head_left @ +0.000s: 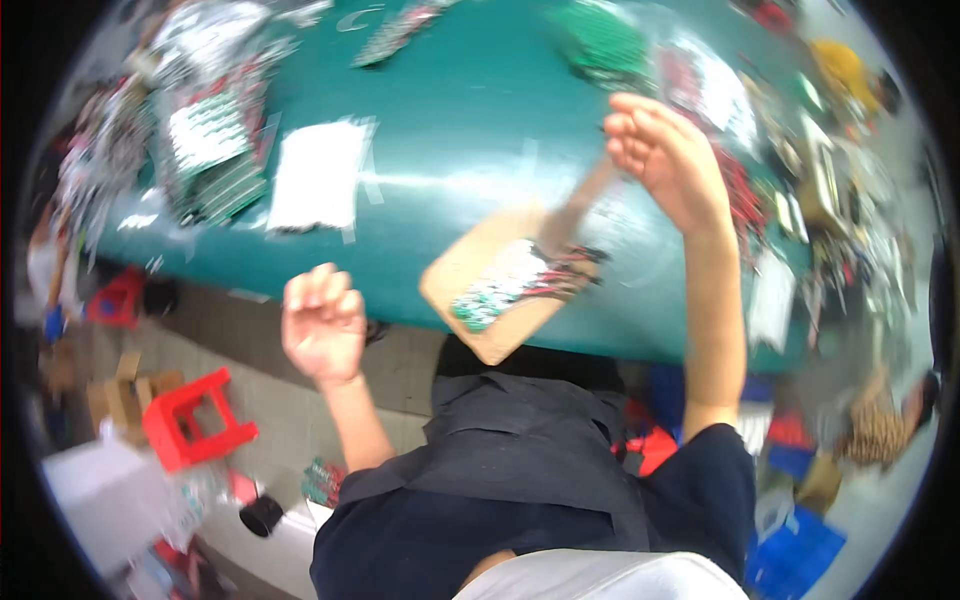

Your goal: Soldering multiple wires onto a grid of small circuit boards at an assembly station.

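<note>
A tan board (pixel 500 347) lies at the near edge of the green table. On it is a small bundle of green-and-white circuit boards (pixel 497 285) with red and black wires (pixel 565 273). My right hand (pixel 665 165) is raised beyond the board, fingers curled. A blurred brown strip (pixel 583 203) runs from these fingertips down to the wires; its kind cannot be made out. My left hand (pixel 325 325) is held up left of the board, off the table's near edge. Its palm shows, the fingers are loosely bent, and it holds nothing.
On the green table (pixel 440 120) lie a white packet (pixel 318 175), stacked circuit boards (pixel 210 150) in plastic at left, and green boards (pixel 605 45) at the far right. Red wires (pixel 738 190) lie beyond my right forearm. A red stool (pixel 200 418) stands on the floor at left.
</note>
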Action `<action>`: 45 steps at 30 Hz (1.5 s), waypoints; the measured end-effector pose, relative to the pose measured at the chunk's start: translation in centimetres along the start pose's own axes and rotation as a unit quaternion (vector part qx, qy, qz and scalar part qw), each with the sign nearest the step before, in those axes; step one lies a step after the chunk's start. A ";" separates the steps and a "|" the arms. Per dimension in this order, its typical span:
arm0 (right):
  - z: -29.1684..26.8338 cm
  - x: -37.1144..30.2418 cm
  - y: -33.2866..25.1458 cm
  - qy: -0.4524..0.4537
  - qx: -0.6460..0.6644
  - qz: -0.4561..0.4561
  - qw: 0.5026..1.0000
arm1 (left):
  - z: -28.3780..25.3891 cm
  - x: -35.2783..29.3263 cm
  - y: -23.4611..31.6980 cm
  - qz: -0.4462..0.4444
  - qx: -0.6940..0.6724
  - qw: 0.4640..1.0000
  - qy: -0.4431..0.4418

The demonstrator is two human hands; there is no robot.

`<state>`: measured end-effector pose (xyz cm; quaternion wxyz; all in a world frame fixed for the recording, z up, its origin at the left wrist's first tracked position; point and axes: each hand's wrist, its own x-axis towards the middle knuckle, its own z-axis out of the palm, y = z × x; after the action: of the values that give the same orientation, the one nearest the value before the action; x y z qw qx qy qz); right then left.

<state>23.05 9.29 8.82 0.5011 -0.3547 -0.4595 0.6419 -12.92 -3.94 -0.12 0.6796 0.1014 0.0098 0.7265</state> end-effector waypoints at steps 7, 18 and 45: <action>-15.0 -20.3 2.7 0.347 0.262 -0.153 0.887 | -2.1 1.0 1.1 0.051 0.201 0.978 0.019; -31.9 -28.3 1.2 0.374 0.450 -0.344 0.734 | -5.8 1.8 0.1 0.114 0.468 0.874 0.060; -22.6 -29.7 -4.3 0.494 -0.305 -0.171 0.796 | -1.9 1.1 -4.8 0.161 0.490 0.855 0.050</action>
<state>52.42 -13.88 5.37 0.6276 -0.6738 -0.3741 0.1101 -8.52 -2.28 -2.55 0.4137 0.3847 0.3823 0.7313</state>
